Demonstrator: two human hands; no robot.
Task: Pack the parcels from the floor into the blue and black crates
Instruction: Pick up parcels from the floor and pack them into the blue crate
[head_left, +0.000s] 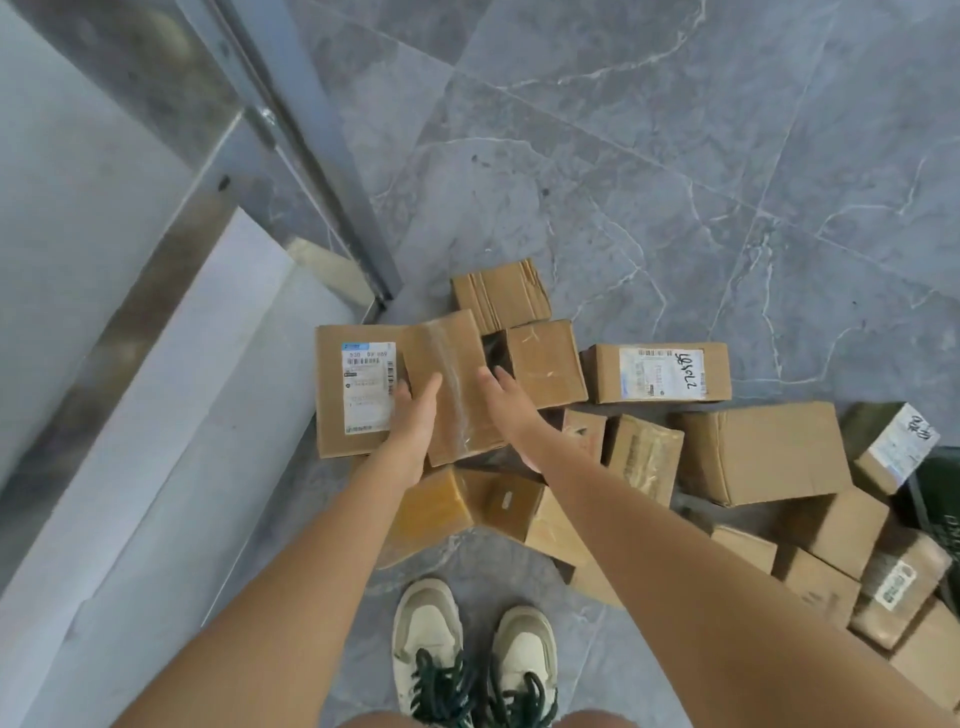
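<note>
Held at the centre of the frame between both hands: a brown rectangular cardboard parcel with clear tape along its top (451, 387), left hand (413, 423) flat against its left side with fingers straight, right hand (506, 410) likewise against its right side, neither curled round it. Probably light and stiff, a little slippery on the tape, so better pressed on the bare cardboard sides or supported from under. Around it on the grey marble floor (675, 156), about fifteen more brown cardboard parcels (761, 452) countable, some half hidden; only one dark crate corner (935, 499) visible at the right edge.
</note>
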